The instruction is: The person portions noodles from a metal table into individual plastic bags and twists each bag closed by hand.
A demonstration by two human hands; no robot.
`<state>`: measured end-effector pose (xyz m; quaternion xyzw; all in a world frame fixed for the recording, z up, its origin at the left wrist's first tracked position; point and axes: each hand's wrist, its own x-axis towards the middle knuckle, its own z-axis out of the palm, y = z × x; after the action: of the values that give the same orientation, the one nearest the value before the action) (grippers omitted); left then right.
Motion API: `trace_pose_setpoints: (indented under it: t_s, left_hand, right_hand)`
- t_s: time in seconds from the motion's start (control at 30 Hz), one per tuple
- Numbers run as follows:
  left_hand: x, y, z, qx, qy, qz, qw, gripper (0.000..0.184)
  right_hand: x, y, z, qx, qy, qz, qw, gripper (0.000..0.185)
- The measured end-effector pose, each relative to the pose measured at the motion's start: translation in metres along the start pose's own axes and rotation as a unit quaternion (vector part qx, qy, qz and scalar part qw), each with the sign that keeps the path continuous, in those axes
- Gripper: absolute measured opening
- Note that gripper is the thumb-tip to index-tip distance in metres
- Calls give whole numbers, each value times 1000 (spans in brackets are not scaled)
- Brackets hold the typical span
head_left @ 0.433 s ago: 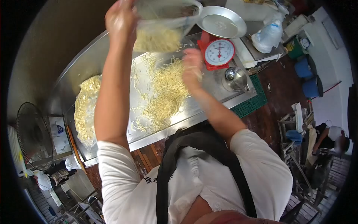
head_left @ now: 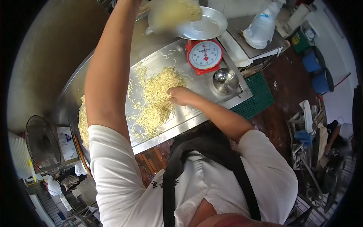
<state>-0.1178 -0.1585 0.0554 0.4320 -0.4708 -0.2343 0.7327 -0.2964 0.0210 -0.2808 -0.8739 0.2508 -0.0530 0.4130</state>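
- Loose noodles [head_left: 155,89] remain mid-tabletop [head_left: 185,111], spreading toward the near edge
- Some, apparently, already sit in the blurred bag [head_left: 166,19] near the far edge
- Right hand [head_left: 182,96] touches the noodles, can't tell whether pinching; left hand out of view

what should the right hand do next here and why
Probably gather a small clump from the noodle pile: the right hand has its fingers at the pile's edge, and many strands lie loose on the metal table, outside the blurred bag up top.
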Motion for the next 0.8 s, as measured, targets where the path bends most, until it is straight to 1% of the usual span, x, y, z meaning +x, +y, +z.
trace_pose_setpoints:
  t_s: [0.07,0.13,0.17,0.2,0.27,0.33,0.37,0.47,0.5,0.6,0.63,0.67,0.7,0.8]
  left_hand:
    - [-6,-28,-4,3,10,-18,1000,25]
    - [-8,-76,-12,26,27,-51,998,26]
    - [-26,-84,-4,32,58,-88,994,27]
    - [-41,-91,-8,117,21,-85,989,29]
    - [-55,-131,0,-11,-5,-7,1000,28]
    - [-58,-149,-17,-6,-5,-51,999,32]
    - [-59,-144,-20,-4,-5,-71,997,36]
    - [-60,-124,-19,146,9,-94,985,37]
    - [-66,-107,-15,179,-47,-39,982,44]
    - [-81,-76,-2,277,-60,-107,953,55]
    - [-77,-77,-4,288,-67,-128,947,67]
    - [-77,-79,-3,276,-67,-138,949,67]
    - [-76,-82,-3,264,-66,-146,951,67]
    - [-76,-91,-4,229,-72,-173,955,65]
  right_hand:
    - [-25,14,-21,58,23,-28,998,38]
    - [-52,25,-31,96,38,-32,994,37]
    - [-65,31,-35,114,47,-34,992,36]
    - [-78,36,-37,136,47,-29,989,36]
    - [-106,44,-36,182,50,-19,982,36]
    - [-129,42,-38,196,53,10,979,36]
    - [-136,43,-40,202,55,24,978,36]
    - [-152,50,-35,235,83,23,968,32]
    - [-155,51,-34,230,83,23,969,32]
    - [-159,54,-40,210,92,22,973,32]
    - [-159,53,-42,200,99,17,975,32]
    - [-159,51,-44,190,105,11,976,32]
    - [-159,51,-44,210,106,26,971,32]
    - [-157,43,-49,197,89,34,976,35]
